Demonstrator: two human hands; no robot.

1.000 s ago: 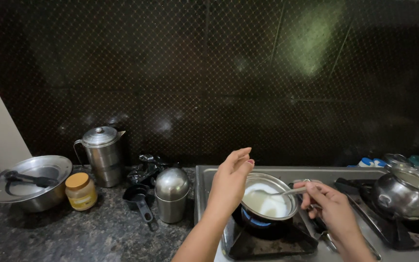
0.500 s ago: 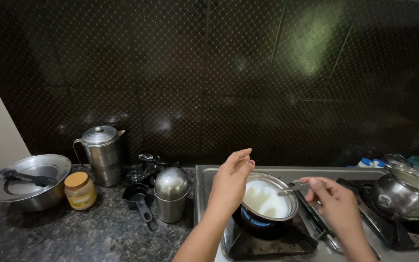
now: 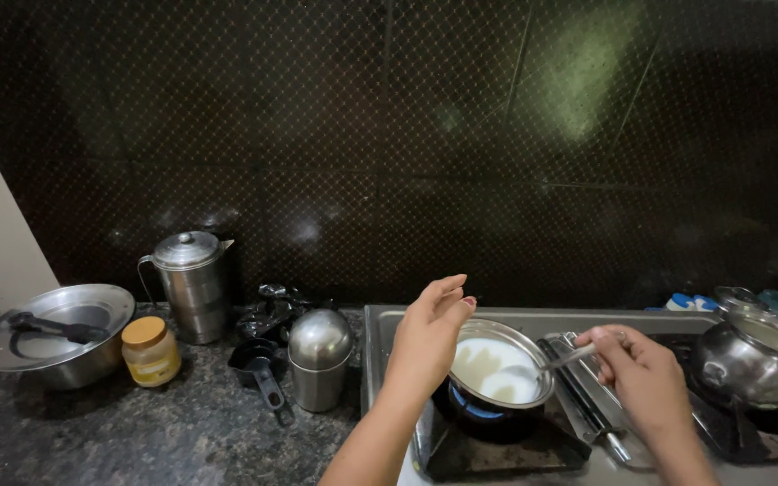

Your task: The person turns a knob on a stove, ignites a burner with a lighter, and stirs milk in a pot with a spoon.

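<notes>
The left hand (image 3: 427, 337) pinches the tilted pan (image 3: 497, 364) by its near rim, fingers half curled, over the blue flame (image 3: 483, 405). The thin steel could scorch them, or the white liquid (image 3: 495, 371) could slop over the low edge. The right hand (image 3: 646, 378), closed round a slim metal spoon (image 3: 562, 360), stirs just beside; splashes seem likely
</notes>
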